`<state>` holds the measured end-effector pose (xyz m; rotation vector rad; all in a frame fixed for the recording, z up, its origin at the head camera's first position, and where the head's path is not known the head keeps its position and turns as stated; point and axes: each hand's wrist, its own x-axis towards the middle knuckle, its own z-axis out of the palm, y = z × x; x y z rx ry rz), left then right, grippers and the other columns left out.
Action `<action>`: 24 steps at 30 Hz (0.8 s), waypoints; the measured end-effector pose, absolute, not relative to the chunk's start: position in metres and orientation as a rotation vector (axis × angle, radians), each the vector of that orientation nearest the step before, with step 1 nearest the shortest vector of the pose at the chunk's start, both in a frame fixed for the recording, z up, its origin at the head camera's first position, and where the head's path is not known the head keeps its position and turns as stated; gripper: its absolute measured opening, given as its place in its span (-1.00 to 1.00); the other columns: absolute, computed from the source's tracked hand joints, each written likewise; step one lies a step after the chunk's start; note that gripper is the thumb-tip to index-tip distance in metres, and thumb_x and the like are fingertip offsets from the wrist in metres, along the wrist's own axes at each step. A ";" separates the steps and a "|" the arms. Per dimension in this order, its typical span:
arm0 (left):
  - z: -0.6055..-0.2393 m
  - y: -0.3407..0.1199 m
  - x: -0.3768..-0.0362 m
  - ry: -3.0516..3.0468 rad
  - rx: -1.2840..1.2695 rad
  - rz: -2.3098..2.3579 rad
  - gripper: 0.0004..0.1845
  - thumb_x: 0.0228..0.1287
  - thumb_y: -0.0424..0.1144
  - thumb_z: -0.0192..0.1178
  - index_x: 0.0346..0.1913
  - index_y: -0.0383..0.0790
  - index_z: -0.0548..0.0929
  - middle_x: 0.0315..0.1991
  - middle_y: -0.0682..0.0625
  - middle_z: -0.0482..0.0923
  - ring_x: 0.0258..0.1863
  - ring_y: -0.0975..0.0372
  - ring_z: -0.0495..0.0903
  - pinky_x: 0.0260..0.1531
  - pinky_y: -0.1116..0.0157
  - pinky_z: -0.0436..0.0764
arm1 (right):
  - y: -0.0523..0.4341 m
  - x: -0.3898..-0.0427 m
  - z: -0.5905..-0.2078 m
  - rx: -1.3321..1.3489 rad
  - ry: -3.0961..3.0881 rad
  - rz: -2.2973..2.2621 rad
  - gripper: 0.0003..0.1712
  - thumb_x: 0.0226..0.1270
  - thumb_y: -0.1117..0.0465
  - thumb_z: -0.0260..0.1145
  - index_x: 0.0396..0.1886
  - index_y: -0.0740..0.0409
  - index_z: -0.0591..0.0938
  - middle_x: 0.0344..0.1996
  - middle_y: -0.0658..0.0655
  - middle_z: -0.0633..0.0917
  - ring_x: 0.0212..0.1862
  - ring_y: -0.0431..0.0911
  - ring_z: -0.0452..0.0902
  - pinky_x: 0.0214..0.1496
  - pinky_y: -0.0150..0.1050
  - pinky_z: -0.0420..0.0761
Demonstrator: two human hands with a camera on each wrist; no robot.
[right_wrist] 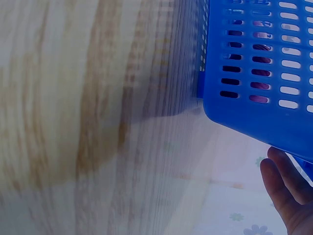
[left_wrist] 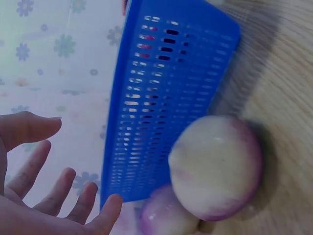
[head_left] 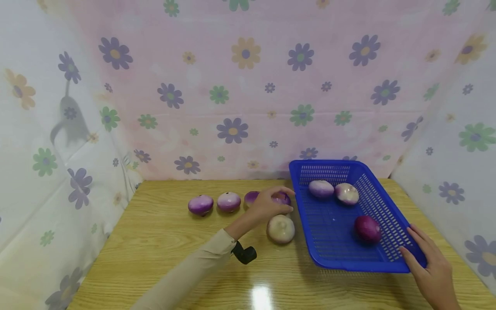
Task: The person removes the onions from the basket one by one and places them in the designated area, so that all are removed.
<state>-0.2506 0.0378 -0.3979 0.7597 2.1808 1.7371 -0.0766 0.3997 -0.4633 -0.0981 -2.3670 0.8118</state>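
Note:
My left hand [head_left: 267,206] is held over the table beside the basket's left rim, fingers loosely curved with nothing between them. Behind it a purple onion [head_left: 283,198] is partly hidden, and just in front sits a pale onion [head_left: 280,229]. The left wrist view shows the spread fingers [left_wrist: 30,169] apart from the pale onion [left_wrist: 215,166]. At the front right corner of the blue plastic basket [head_left: 356,266], my right hand [head_left: 434,267] grips the rim. Inside the basket lie a red onion [head_left: 367,229] and two whitish-purple onions [head_left: 321,189].
Farther left on the wooden table [head_left: 155,241] stand a purple onion [head_left: 200,205], a lighter one [head_left: 228,202] and another [head_left: 251,198] partly behind the left hand. A black wrist mount [head_left: 245,253] is on the left forearm. Flowered cloth [head_left: 248,86] surrounds the table's back and sides.

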 end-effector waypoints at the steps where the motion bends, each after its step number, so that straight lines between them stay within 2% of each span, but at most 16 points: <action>1: -0.396 0.040 -0.251 2.174 0.765 1.736 -0.64 0.03 -0.31 0.41 -0.06 -0.02 0.67 -0.09 0.10 0.59 0.04 0.04 0.51 -0.12 0.30 0.54 | 0.399 -0.077 -0.463 -0.101 -2.371 0.811 -0.37 0.24 0.33 0.29 0.33 0.10 0.41 0.34 -0.31 0.26 0.25 -0.61 0.03 0.14 -0.75 -0.06; 4: -0.388 0.047 -0.252 2.162 0.797 1.736 -0.63 0.04 -0.32 0.41 -0.05 0.00 0.67 -0.13 0.06 0.59 -0.07 0.16 0.54 -0.22 0.33 0.56 | 0.399 -0.077 -0.463 -0.109 -2.377 0.815 -0.36 0.25 0.32 0.28 0.35 0.08 0.39 0.36 -0.29 0.25 0.25 -0.61 0.02 0.15 -0.74 -0.07; 7: -0.381 0.055 -0.252 2.183 0.828 1.710 -0.64 0.03 -0.28 0.41 -0.06 0.08 0.67 -0.15 0.09 0.57 -0.11 0.22 0.53 -0.24 0.35 0.55 | 0.399 -0.076 -0.462 -0.111 -2.380 0.815 -0.36 0.26 0.32 0.27 0.35 0.08 0.39 0.36 -0.28 0.25 0.25 -0.62 0.01 0.15 -0.73 -0.08; 9: -0.377 0.060 -0.252 2.195 0.855 1.692 -0.64 0.04 -0.27 0.41 -0.06 0.08 0.67 -0.14 0.11 0.57 -0.11 0.22 0.53 -0.22 0.35 0.54 | 0.399 -0.076 -0.461 -0.111 -2.383 0.814 -0.36 0.26 0.32 0.27 0.35 0.08 0.39 0.36 -0.26 0.25 0.25 -0.62 0.01 0.15 -0.74 -0.07; 12: -0.372 0.069 -0.253 2.187 0.881 1.685 -0.63 0.04 -0.28 0.41 -0.04 0.02 0.66 -0.02 0.22 0.56 0.00 0.23 0.52 -0.11 0.36 0.51 | 0.399 -0.076 -0.461 -0.107 -2.385 0.816 -0.36 0.26 0.31 0.27 0.35 0.08 0.38 0.37 -0.25 0.25 0.25 -0.62 0.01 0.14 -0.75 -0.06; 15: -0.370 0.077 -0.253 2.168 0.886 1.672 -0.64 0.04 -0.26 0.42 -0.04 0.02 0.66 -0.02 0.27 0.55 0.05 0.18 0.52 -0.14 0.37 0.53 | 0.399 -0.076 -0.462 -0.098 -2.377 0.815 -0.37 0.26 0.32 0.27 0.35 0.10 0.39 0.35 -0.28 0.26 0.25 -0.61 0.02 0.14 -0.76 -0.05; 19: -0.367 0.087 -0.253 2.098 0.872 1.683 -0.66 0.06 -0.25 0.41 -0.06 0.04 0.67 -0.02 0.29 0.53 0.03 0.24 0.51 -0.19 0.39 0.55 | 0.400 -0.077 -0.463 -0.079 -2.362 0.812 -0.37 0.24 0.34 0.28 0.33 0.12 0.41 0.34 -0.31 0.26 0.26 -0.59 0.04 0.15 -0.75 -0.04; 24: -0.363 0.099 -0.253 2.003 0.891 1.728 -0.65 0.07 -0.33 0.39 -0.03 -0.08 0.66 -0.07 0.20 0.59 -0.06 0.32 0.54 -0.20 0.41 0.56 | 0.401 -0.077 -0.462 -0.085 -2.368 0.815 -0.37 0.25 0.33 0.28 0.34 0.11 0.40 0.36 -0.23 0.28 0.26 -0.59 0.04 0.14 -0.76 -0.04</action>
